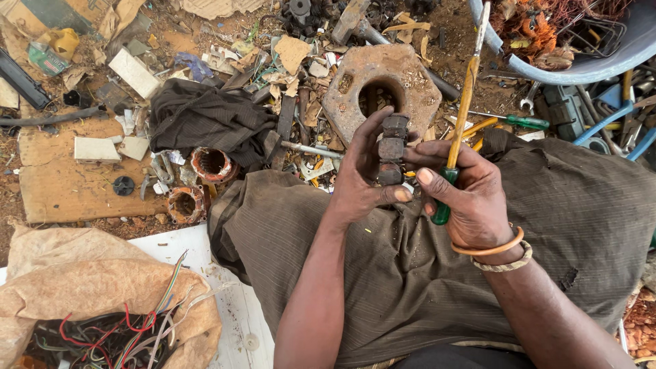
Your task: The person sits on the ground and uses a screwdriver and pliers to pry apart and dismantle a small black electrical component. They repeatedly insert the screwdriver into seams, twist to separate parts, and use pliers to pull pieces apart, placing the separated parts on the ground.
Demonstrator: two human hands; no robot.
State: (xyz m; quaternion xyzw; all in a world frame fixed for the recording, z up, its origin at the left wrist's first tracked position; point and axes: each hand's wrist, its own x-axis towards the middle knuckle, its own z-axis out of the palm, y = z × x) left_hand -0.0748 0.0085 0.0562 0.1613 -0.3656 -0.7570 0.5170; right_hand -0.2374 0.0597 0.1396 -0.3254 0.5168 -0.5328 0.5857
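Rust-brown scrap crowds the ground past your knees, leaving room only over your lap. Your left hand grips the dark, ridged metal motor core upright; your right hand, touching it, clutches a green-handled yellow-shafted screwdriver.

Not much packaging here, mostly scraps. Near left there's a crumpled brown paper sack, open at the top, stuffed with tangled red, black and white wires. Far left, a small crushed green carton lies on the dirt just beside a yellow plastic jug. A flat brown cardboard sheet lies at the left with a white card on it. Torn cardboard bits are scattered far centre. Can't see any signs or screens.
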